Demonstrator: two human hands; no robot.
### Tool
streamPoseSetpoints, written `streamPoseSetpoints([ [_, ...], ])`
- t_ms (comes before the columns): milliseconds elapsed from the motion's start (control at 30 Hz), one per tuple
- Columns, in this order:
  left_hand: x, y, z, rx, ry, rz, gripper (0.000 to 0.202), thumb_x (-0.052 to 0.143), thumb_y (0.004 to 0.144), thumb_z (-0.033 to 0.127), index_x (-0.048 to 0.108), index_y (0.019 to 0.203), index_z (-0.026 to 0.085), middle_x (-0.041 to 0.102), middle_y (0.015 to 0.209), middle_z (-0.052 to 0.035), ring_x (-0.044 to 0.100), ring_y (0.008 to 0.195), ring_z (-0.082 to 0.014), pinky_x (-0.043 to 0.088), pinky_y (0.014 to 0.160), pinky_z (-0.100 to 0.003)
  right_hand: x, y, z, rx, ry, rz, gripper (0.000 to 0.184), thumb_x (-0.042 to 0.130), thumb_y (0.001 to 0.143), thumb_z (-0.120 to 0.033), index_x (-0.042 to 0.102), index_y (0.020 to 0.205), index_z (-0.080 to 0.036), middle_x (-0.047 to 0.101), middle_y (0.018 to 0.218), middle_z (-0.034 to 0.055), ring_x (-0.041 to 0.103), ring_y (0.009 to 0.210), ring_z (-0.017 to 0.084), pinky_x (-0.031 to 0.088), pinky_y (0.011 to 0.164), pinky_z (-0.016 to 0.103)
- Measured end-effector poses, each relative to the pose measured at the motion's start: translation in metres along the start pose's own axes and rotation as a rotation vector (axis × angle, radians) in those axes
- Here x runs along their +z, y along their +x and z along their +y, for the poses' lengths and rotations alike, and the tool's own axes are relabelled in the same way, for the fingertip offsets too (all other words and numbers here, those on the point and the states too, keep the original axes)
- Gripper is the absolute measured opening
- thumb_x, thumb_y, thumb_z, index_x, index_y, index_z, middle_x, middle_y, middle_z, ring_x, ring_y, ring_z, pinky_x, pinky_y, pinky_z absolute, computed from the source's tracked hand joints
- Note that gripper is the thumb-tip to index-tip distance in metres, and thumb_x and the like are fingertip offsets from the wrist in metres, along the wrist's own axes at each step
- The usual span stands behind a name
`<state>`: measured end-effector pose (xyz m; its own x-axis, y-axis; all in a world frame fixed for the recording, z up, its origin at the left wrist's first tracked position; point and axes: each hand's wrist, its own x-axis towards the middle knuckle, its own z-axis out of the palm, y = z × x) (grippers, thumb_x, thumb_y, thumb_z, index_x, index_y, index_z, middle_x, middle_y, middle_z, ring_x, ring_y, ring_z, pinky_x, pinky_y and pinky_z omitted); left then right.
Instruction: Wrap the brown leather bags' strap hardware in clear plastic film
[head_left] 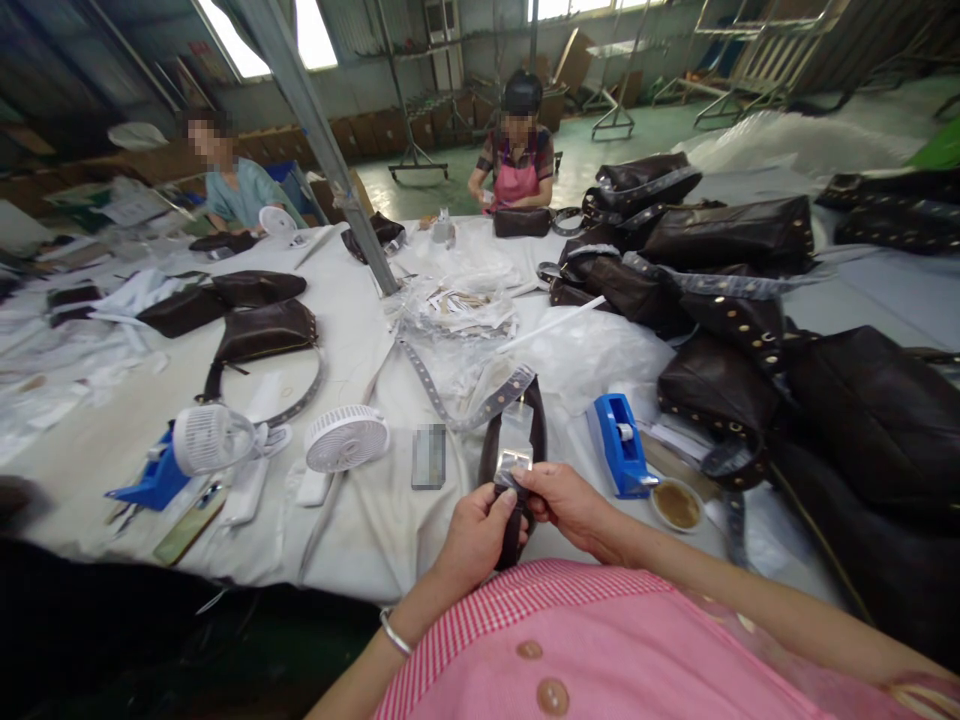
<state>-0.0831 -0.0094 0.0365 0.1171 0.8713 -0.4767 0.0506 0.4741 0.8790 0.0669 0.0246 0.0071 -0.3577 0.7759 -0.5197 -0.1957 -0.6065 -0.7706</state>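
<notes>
Pink apron [622, 640] with red-and-white striped trim [465, 622], brown buttons [553, 697], silvery wrist bangle [394, 633]

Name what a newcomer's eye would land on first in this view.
Probably the big heap of dark bags spread across the right of the view. Then front and centre, where the left hand and right hand hold a dark strap by a silvery buckle. The bright blue tape dispenser just right of them stands out too.

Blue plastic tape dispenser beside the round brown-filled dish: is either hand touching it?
No, the left hand and right hand are both at the square silver metal buckle, apart from the dispenser.
</notes>
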Motion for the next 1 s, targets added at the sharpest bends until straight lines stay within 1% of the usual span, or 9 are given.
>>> streamPoseSetpoints([
  [133,0.001,0.001,0.000,-0.023,-0.012,0.025,0.035,0.062,0.080,0.052,0.061,0.079,0.017,0.067,0.062,-0.0010,0.061,0.051,-0.0141,0.047,0.049,-0.024,0.000,-0.003,0.005,0.017,0.026,-0.022,0.044,0.069,0.076,-0.056,0.056,0.067,-0.016,0.046,0.047,-0.0048,0.039,0.043,0.008,0.023,0.044,0.023],
  [300,-0.001,0.003,-0.007,-0.034,-0.127,-0.053,0.037,0.068,0.076,0.051,0.058,0.089,0.017,0.068,0.066,-0.0012,0.062,0.053,-0.0136,0.051,0.053,-0.026,-0.006,0.002,0.007,0.003,0.087,0.047,0.039,0.070,0.076,-0.051,0.057,0.068,-0.016,0.046,0.049,-0.0049,0.038,0.044,0.008,0.026,0.045,0.023],
  [400,-0.001,0.003,-0.009,-0.029,-0.094,-0.048,0.033,0.068,0.077,0.048,0.057,0.083,0.017,0.067,0.064,-0.0006,0.061,0.051,-0.0131,0.049,0.050,-0.024,-0.006,0.002,0.009,-0.006,0.118,0.078,0.038,0.069,0.077,-0.051,0.056,0.067,-0.016,0.046,0.048,-0.0050,0.037,0.044,0.008,0.025,0.045,0.023],
  [567,0.002,0.004,-0.010,-0.031,-0.028,0.052,0.028,0.065,0.079,0.045,0.057,0.075,0.018,0.067,0.060,0.0003,0.062,0.050,-0.0138,0.047,0.047,-0.022,0.001,-0.005,0.006,-0.013,0.001,0.002,0.045,0.068,0.077,-0.058,0.055,0.064,-0.016,0.048,0.049,-0.0034,0.039,0.044,0.009,0.026,0.046,0.024],
  [700,0.002,0.006,-0.015,-0.074,-0.093,0.102,0.030,0.067,0.078,0.047,0.059,0.081,0.018,0.066,0.057,0.0008,0.060,0.046,-0.0135,0.046,0.045,-0.023,-0.001,-0.006,0.003,-0.043,-0.182,0.000,0.050,0.059,0.082,-0.063,0.056,0.064,-0.017,0.050,0.050,-0.0018,0.040,0.045,0.010,0.026,0.046,0.025],
  [800,0.001,0.009,-0.019,-0.066,-0.181,0.097,0.031,0.069,0.076,0.043,0.062,0.092,0.017,0.067,0.062,0.0012,0.060,0.049,-0.0125,0.048,0.048,-0.023,-0.010,-0.004,0.002,-0.181,-0.489,0.069,0.049,0.050,0.089,-0.058,0.059,0.063,-0.017,0.053,0.054,0.0007,0.045,0.051,0.013,0.031,0.050,0.027],
  [900,0.000,0.012,-0.021,-0.028,-0.213,0.125,0.030,0.072,0.074,0.035,0.066,0.096,0.015,0.070,0.072,-0.0010,0.062,0.056,-0.0113,0.050,0.054,-0.022,-0.018,-0.006,-0.002,-0.496,-0.843,0.276,0.029,0.057,0.089,-0.043,0.066,0.077,-0.018,0.062,0.072,0.0042,0.054,0.067,0.017,0.039,0.062,0.030],
  [933,0.000,0.013,-0.021,-0.017,-0.218,0.139,0.030,0.073,0.073,0.034,0.067,0.096,0.015,0.071,0.075,-0.0018,0.062,0.058,-0.0115,0.050,0.057,-0.022,-0.020,-0.008,-0.004,-0.598,-0.927,0.302,0.021,0.059,0.088,-0.038,0.067,0.084,-0.019,0.063,0.078,0.0049,0.056,0.072,0.018,0.040,0.067,0.030],
  [1000,0.001,0.015,-0.020,0.004,-0.219,0.156,0.031,0.075,0.071,0.033,0.069,0.095,0.015,0.072,0.078,-0.0031,0.063,0.064,-0.0129,0.050,0.061,-0.023,-0.020,-0.012,-0.009,-0.747,-1.048,0.233,0.014,0.058,0.090,-0.030,0.068,0.094,-0.020,0.064,0.086,0.0064,0.057,0.079,0.019,0.043,0.072,0.031],
])
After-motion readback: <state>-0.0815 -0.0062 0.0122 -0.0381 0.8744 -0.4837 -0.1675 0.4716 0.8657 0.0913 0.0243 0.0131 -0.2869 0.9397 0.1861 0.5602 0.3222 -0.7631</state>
